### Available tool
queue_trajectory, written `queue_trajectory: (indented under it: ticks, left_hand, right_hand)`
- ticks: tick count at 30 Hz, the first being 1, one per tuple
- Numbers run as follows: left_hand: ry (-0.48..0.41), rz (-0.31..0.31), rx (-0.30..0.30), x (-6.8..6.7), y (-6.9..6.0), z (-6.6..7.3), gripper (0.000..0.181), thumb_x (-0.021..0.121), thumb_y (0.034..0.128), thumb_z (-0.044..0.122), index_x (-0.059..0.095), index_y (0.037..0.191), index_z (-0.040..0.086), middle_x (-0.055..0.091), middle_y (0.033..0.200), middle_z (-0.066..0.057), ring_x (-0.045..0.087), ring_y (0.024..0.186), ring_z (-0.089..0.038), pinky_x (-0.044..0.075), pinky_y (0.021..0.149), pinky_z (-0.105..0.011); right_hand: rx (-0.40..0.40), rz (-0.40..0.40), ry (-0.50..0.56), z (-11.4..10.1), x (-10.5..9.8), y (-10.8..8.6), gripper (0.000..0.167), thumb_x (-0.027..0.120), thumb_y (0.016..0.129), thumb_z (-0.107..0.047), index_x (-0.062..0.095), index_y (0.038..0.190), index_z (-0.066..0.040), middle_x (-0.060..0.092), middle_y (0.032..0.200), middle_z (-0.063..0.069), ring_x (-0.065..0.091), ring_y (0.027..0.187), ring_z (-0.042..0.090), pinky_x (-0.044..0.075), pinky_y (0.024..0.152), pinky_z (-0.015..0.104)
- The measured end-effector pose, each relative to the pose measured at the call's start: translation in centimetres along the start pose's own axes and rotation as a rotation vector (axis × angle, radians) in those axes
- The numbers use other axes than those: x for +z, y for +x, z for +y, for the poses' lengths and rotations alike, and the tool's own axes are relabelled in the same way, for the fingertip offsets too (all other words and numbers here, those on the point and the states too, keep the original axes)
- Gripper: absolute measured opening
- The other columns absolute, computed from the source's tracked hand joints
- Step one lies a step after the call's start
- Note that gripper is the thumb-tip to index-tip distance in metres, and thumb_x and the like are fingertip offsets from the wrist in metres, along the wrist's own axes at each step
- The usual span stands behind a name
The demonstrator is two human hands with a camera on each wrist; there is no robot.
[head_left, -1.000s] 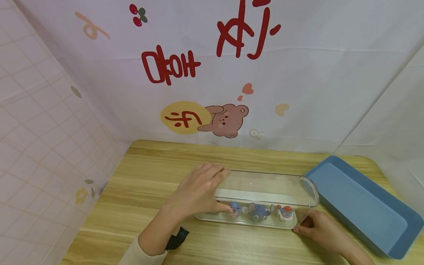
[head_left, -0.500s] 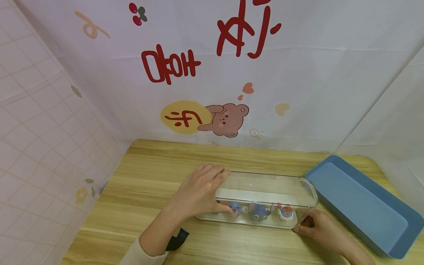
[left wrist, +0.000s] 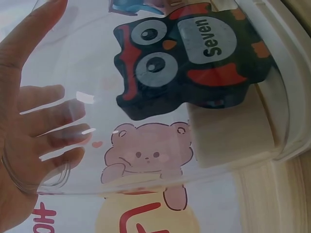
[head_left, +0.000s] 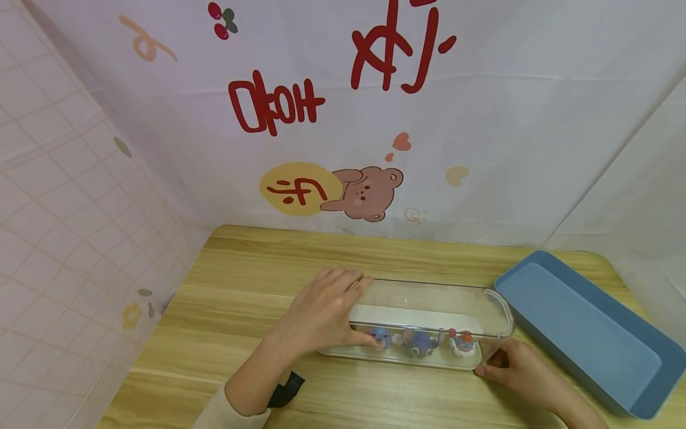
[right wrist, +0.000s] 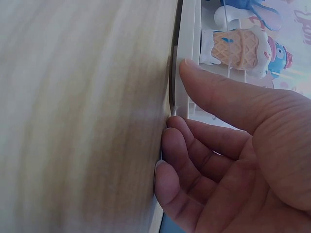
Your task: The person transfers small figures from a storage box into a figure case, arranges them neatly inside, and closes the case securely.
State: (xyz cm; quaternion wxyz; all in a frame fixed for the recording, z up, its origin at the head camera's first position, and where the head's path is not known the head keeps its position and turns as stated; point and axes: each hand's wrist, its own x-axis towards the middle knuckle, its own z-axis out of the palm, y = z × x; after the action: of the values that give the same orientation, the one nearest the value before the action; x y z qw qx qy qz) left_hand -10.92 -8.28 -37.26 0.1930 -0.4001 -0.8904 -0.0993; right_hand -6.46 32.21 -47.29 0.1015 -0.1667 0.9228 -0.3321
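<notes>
A long clear display case, with a transparent cover (head_left: 423,298) over a pale base (head_left: 402,360), stands on the table. My left hand (head_left: 332,310) grips the cover near its left end, thumb in front and fingers at the back. In the left wrist view a dark owl figurine (left wrist: 209,58) marked "Seven" shows through the plastic. A blue figurine (head_left: 380,336), a big-eared blue figurine (head_left: 420,344) and a red-topped white figurine (head_left: 463,344) line the base. My right hand (head_left: 520,369) pinches the base's right front corner; its fingers touch the table (right wrist: 87,116).
A blue rectangular tray (head_left: 589,333) lies at an angle on the right, close to the case and my right hand. A white printed cloth (head_left: 498,131) hangs behind the table, and a gridded one (head_left: 80,238) hangs on the left.
The clear cover has dropped very slightly toward the base, with my left hand on it. My right hand has stayed at the base's corner.
</notes>
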Motion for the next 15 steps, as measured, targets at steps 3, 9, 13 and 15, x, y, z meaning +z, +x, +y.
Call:
queue_trajectory:
  ticks: [3, 9, 13, 15]
  left_hand:
    - [0.007, -0.007, 0.000, 0.02, -0.04, 0.04, 0.107, 0.085, 0.0603, 0.080, 0.069, 0.134, 0.005, 0.068, 0.128, -0.008, 0.062, 0.118, -0.025, 0.051, 0.105, -0.038]
    - [0.017, -0.022, -0.004, 0.13, -0.09, 0.19, 0.107, 0.085, 0.0614, 0.080, 0.068, 0.136, 0.005, 0.068, 0.129, -0.008, 0.062, 0.118, -0.024, 0.050, 0.106, -0.039]
    - [0.023, -0.034, -0.003, 0.28, -0.12, 0.26, 0.107, 0.083, 0.0635, 0.081, 0.067, 0.137, 0.005, 0.068, 0.129, -0.008, 0.062, 0.118, -0.025, 0.050, 0.106, -0.040]
    - [0.021, -0.032, -0.003, 0.34, -0.15, 0.27, 0.106, 0.083, 0.0632, 0.081, 0.068, 0.136, 0.005, 0.068, 0.128, -0.008, 0.063, 0.117, -0.024, 0.051, 0.105, -0.039]
  right_hand:
    - [-0.017, 0.011, -0.001, 0.04, 0.07, 0.00, 0.021, 0.087, 0.087, -0.020, 0.068, 0.094, -0.013, 0.059, 0.074, -0.014, 0.052, 0.067, -0.003, 0.047, 0.055, 0.023]
    - [-0.014, 0.017, -0.005, 0.02, 0.09, -0.06, 0.022, 0.087, 0.087, -0.020, 0.068, 0.093, -0.012, 0.059, 0.074, -0.014, 0.052, 0.067, -0.003, 0.046, 0.055, 0.023]
    - [-0.007, 0.016, -0.008, -0.03, 0.11, -0.08, 0.022, 0.087, 0.087, -0.021, 0.067, 0.093, -0.012, 0.060, 0.074, -0.013, 0.052, 0.067, -0.003, 0.047, 0.055, 0.023]
    - [-0.007, 0.016, -0.007, -0.04, 0.12, -0.09, 0.023, 0.087, 0.087, -0.021, 0.068, 0.094, -0.012, 0.060, 0.075, -0.013, 0.053, 0.068, -0.003, 0.048, 0.056, 0.023]
